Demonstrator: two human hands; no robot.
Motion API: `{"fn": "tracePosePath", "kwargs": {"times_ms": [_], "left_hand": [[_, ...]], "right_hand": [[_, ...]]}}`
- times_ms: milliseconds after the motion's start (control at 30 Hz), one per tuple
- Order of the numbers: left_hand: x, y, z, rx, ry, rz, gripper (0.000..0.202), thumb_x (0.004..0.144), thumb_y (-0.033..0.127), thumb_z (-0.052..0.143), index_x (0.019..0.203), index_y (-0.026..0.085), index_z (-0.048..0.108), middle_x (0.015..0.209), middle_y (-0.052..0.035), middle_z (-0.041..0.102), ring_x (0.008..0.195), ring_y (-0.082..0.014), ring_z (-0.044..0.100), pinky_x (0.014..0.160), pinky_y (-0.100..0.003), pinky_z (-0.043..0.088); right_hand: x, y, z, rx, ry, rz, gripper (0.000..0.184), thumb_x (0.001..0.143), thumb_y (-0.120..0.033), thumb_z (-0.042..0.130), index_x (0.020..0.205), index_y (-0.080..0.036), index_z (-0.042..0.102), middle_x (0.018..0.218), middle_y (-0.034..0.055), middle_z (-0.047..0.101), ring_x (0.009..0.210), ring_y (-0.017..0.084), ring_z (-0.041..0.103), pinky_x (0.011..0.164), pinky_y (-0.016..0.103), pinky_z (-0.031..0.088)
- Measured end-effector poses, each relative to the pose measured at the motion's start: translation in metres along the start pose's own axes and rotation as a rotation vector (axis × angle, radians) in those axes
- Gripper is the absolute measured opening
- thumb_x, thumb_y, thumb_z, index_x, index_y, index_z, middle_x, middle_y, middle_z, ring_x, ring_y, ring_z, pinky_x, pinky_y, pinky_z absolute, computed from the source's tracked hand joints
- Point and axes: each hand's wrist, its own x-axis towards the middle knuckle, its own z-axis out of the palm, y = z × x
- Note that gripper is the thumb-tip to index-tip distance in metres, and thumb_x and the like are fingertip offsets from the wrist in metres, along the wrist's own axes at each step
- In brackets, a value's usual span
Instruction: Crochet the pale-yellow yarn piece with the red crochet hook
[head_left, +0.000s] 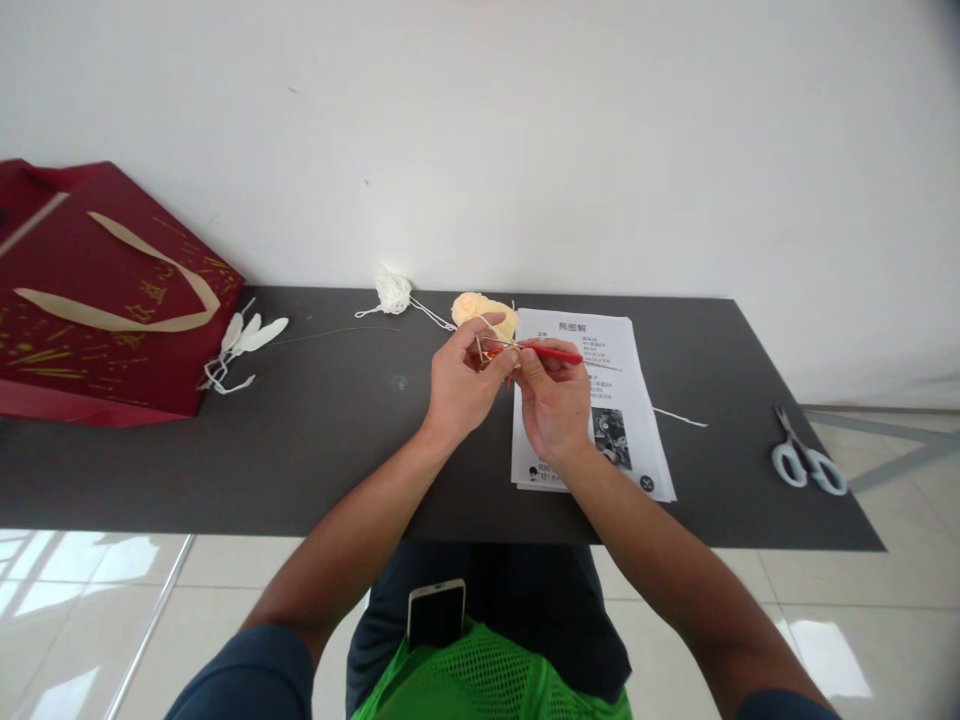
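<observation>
My right hand [556, 408] is closed around the red handle of a crochet hook [561, 354], whose tip points left toward my other hand. Between thumb and fingers, my left hand [463, 375] pinches a small piece of yarn work [489, 353] with yellow and reddish bits, mostly covered by the fingers. A strand of yarn loops over the left index finger. Both hands meet above the left edge of some printed sheets [637, 440]. Just behind them lies a ball of peach yarn [491, 312].
White yarn [393, 290] lies near the wall, trailing a strand. At left, a dark red bag [112, 300] with beige handles stands beside white leaf-shaped pieces [259, 335]. Scissors [806, 460] rest near the dark table's [337, 430] right edge. A phone [436, 612] is at my lap.
</observation>
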Motion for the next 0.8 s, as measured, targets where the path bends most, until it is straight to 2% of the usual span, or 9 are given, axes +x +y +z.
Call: {"fn": "tracePosePath", "kwargs": {"times_ms": [100, 233, 300, 467, 600, 800], "left_hand": [[-0.001, 0.004, 0.0, -0.013, -0.028, -0.008, 0.043, 0.079, 0.028, 0.08, 0.119, 0.022, 0.068, 0.086, -0.0005, 0.065, 0.074, -0.0111, 0.06, 0.07, -0.023, 0.051], [0.001, 0.006, 0.0, -0.15, -0.011, -0.073, 0.025, 0.088, 0.034, 0.068, 0.109, 0.021, 0.073, 0.083, -0.0015, 0.065, 0.063, -0.0098, 0.055, 0.054, -0.022, 0.045], [0.003, 0.006, -0.001, -0.2, 0.013, -0.119, 0.023, 0.089, 0.035, 0.064, 0.104, 0.021, 0.075, 0.082, -0.0018, 0.065, 0.06, -0.0098, 0.054, 0.05, -0.022, 0.044], [0.005, 0.005, -0.002, -0.211, 0.009, -0.15, 0.021, 0.083, 0.026, 0.071, 0.103, 0.021, 0.076, 0.078, -0.0001, 0.064, 0.061, -0.009, 0.053, 0.053, -0.022, 0.043], [0.005, 0.008, -0.002, -0.203, 0.004, -0.166, 0.023, 0.079, 0.018, 0.07, 0.1, 0.021, 0.078, 0.075, 0.0008, 0.063, 0.062, -0.0084, 0.051, 0.055, -0.021, 0.04], [0.006, 0.011, -0.002, -0.14, 0.021, -0.17, 0.026, 0.07, 0.013, 0.072, 0.095, 0.019, 0.076, 0.069, 0.0032, 0.062, 0.057, -0.0069, 0.048, 0.053, -0.02, 0.037]], "right_hand": [[0.001, 0.001, -0.002, 0.003, 0.008, -0.027, 0.02, 0.076, -0.022, 0.083, 0.088, -0.026, 0.067, 0.09, -0.0041, 0.075, 0.085, 0.012, 0.07, 0.078, 0.029, 0.061], [0.003, 0.004, -0.006, -0.04, 0.003, -0.067, 0.02, 0.077, -0.022, 0.082, 0.09, -0.026, 0.067, 0.091, -0.0036, 0.074, 0.085, 0.013, 0.07, 0.075, 0.029, 0.06], [0.003, 0.006, -0.007, -0.062, 0.006, -0.078, 0.02, 0.077, -0.022, 0.082, 0.09, -0.026, 0.067, 0.091, -0.0034, 0.074, 0.086, 0.014, 0.07, 0.073, 0.03, 0.06], [0.003, 0.009, -0.01, -0.076, 0.004, -0.102, 0.021, 0.077, -0.02, 0.083, 0.09, -0.026, 0.067, 0.091, -0.0027, 0.073, 0.086, 0.014, 0.07, 0.074, 0.031, 0.059], [0.004, 0.011, -0.012, -0.104, 0.002, -0.125, 0.022, 0.076, -0.02, 0.083, 0.091, -0.026, 0.067, 0.092, -0.0025, 0.073, 0.088, 0.014, 0.07, 0.082, 0.032, 0.06], [0.004, 0.012, -0.014, -0.187, 0.014, -0.144, 0.023, 0.075, -0.023, 0.084, 0.091, -0.026, 0.067, 0.094, -0.0014, 0.074, 0.089, 0.015, 0.07, 0.086, 0.035, 0.06]]}}
